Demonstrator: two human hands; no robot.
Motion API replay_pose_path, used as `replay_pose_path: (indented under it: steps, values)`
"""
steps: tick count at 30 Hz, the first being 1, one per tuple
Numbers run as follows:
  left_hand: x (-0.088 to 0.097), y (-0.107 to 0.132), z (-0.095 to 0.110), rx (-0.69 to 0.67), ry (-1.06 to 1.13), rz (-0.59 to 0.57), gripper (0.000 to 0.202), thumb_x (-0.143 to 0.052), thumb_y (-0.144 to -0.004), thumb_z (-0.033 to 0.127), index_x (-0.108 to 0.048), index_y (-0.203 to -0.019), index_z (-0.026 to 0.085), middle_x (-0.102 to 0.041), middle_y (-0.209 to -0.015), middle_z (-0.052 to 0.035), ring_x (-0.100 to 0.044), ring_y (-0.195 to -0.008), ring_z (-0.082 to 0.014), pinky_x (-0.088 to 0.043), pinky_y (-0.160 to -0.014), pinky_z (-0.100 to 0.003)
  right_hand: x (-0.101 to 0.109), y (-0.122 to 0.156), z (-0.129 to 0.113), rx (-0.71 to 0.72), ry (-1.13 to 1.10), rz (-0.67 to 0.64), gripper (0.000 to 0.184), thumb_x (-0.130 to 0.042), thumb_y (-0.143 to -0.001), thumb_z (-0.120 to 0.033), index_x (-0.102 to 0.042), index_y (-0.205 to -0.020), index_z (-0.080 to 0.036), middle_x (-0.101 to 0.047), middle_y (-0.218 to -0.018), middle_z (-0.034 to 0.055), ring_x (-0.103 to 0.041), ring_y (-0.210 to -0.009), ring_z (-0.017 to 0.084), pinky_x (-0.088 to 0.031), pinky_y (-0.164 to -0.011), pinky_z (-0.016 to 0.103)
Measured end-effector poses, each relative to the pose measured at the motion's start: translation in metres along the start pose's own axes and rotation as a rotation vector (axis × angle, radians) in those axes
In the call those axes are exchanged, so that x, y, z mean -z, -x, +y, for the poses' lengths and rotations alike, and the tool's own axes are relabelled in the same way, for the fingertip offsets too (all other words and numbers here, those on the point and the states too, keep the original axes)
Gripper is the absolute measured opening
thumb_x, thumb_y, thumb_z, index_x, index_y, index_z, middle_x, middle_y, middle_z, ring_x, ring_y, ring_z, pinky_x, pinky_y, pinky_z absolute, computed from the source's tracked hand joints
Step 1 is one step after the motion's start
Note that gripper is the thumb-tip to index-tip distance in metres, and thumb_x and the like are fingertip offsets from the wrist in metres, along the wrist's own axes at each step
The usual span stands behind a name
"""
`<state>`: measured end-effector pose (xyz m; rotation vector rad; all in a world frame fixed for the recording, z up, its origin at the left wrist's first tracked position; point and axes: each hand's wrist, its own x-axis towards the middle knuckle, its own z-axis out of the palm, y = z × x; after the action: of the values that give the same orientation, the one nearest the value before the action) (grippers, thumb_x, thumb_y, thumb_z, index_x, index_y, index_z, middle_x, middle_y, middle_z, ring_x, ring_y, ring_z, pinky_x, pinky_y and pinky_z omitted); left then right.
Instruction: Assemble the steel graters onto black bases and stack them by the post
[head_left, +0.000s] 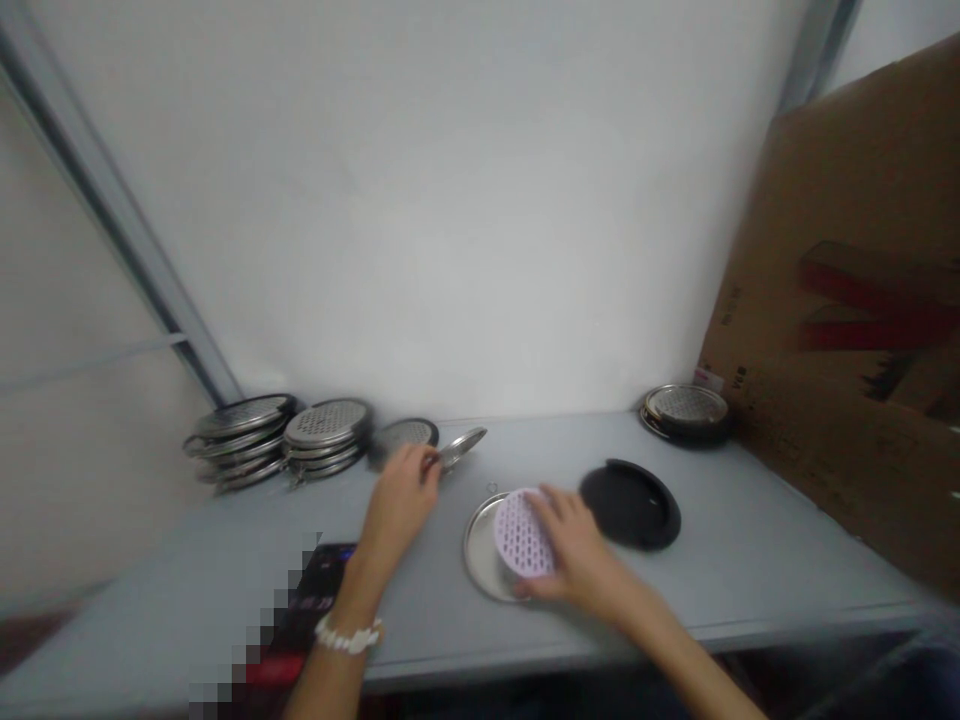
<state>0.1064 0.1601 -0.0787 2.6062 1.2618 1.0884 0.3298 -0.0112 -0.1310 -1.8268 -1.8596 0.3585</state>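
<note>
Nearest on my feed, the left hand (399, 503) wears a white beaded bracelet (349, 635) at the wrist; its grip is clenched, with the fingertips (430, 462) pinching the rim of a tilted steel disc (462, 447) held almost edge-on, its face turned up and to the right; a pinch at the rim looks right here, since it keeps the palm off the face; a dark object (315, 590), partly pixelated, lies just behind that wrist on the table (787, 540); the right hand (577, 552) spreads its fingers over a pink perforated silicone disc (521, 533), which sits in a shallow steel dish (484, 550); I cannot tell whether that grip is clenched or only resting, though a flat, even press suits something this soft; both discs are round, so neither has a long axis, and the dish's small ring (491, 489) points toward the wall; a black round lid (632, 505) lies just beside the dish; farther back, two stacks of perforated steel discs (244, 430) (326, 423) and a dark-rimmed disc (403, 435) stand left, another stacked pair (686, 410) stands right, against a cardboard sheet (840, 250).
</note>
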Motion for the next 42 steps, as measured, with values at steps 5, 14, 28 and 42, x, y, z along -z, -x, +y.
replay_pose_path:
  steps: [5, 14, 28, 42]
  values:
    - [0.002, 0.0, -0.01, 0.091, -0.056, 0.053, 0.018, -0.05, -0.091, 0.024, -0.064, -0.1, 0.018, -0.068, -0.095, -0.0084, -0.067, -0.086, -0.0244, -0.052, -0.081, -0.034, -0.016, -0.004, -0.012, 0.006, 0.018, -0.05, 0.114, -0.087, -0.061, -0.061, -0.037, -0.155, -0.019, -0.033, -0.16, 0.0192, -0.03, -0.143, 0.04, -0.024, -0.118, 0.054]
    - [0.005, 0.0, -0.019, 0.153, -0.07, 0.069, 0.018, -0.052, -0.089, 0.023, -0.065, -0.099, 0.018, -0.071, -0.093, -0.0082, -0.068, -0.085, -0.0236, -0.05, -0.079, -0.032, -0.019, -0.015, -0.011, 0.029, 0.067, -0.11, 0.108, -0.083, -0.061, -0.071, -0.046, -0.148, -0.02, -0.043, -0.152, 0.0213, -0.035, -0.14, 0.043, -0.025, -0.115, 0.06]
    - [0.006, 0.0, -0.019, 0.138, -0.046, 0.062, 0.018, -0.055, -0.089, 0.025, -0.068, -0.098, 0.018, -0.072, -0.091, -0.0076, -0.069, -0.084, -0.0233, -0.049, -0.076, -0.03, -0.002, -0.021, -0.001, -0.04, 0.078, 0.017, 0.042, -0.045, -0.102, -0.037, -0.054, -0.141, -0.024, -0.049, -0.149, 0.0139, -0.041, -0.138, 0.033, -0.033, -0.111, 0.054]
    - [0.003, -0.001, -0.021, 0.167, -0.034, 0.058, 0.021, -0.054, -0.088, 0.029, -0.068, -0.099, 0.018, -0.073, -0.089, -0.0078, -0.067, -0.08, -0.023, -0.049, -0.075, -0.031, 0.015, -0.005, 0.004, 0.038, -0.091, -0.011, 0.045, -0.074, -0.08, -0.03, -0.067, -0.123, -0.02, -0.058, -0.139, 0.0122, -0.046, -0.134, 0.031, -0.035, -0.115, 0.047]
